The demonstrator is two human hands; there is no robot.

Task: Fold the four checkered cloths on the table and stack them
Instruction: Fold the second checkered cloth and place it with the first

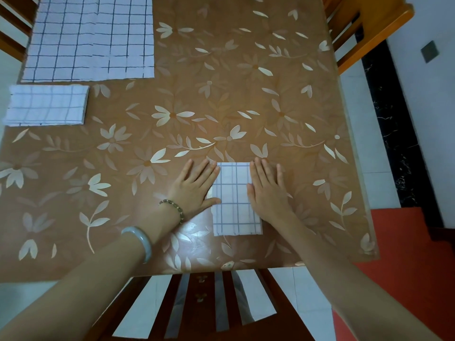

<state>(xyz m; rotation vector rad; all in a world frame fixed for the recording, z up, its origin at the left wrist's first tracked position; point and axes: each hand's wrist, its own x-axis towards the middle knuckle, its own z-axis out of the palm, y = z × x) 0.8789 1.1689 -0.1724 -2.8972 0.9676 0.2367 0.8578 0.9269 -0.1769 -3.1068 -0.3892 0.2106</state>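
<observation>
Two bare forearms reach in over the back of a wooden chair (197, 303) tucked against the near edge of the table (270, 94). The left forearm wears a pale bangle (140, 242) and, closer to the wrist, a bead bracelet (172, 207).

Far off to the left of the left hand, past its fingertips, checkered cloth lies spread flat (91, 38) at the far corner. A seam runs down its middle, so it may be two cloths overlapping, though I cannot tell for sure. Just on the near side of that spread, well apart from the left hand, sits a folded cloth (46, 105), a thick rectangle at the table's edge.

The left hand (194, 187) lies flat on the table, palm down, fingers straight and slightly fanned. It holds nothing. Its thumb and forefinger touch the left edge of the narrow folded cloth (235, 200) between the two hands. That cloth is a tall rectangle of several layers, its near end showing stacked edges, and it lies close to the table's near edge.

The right hand (267, 190) is also flat and spread, palm down, fingers straight. It covers the right edge of the narrow folded cloth, with the thumb resting on the fabric.

Beyond the right hand's fingertips and off to its right, another wooden chair (369, 28) stands at the far corner of the table.
</observation>
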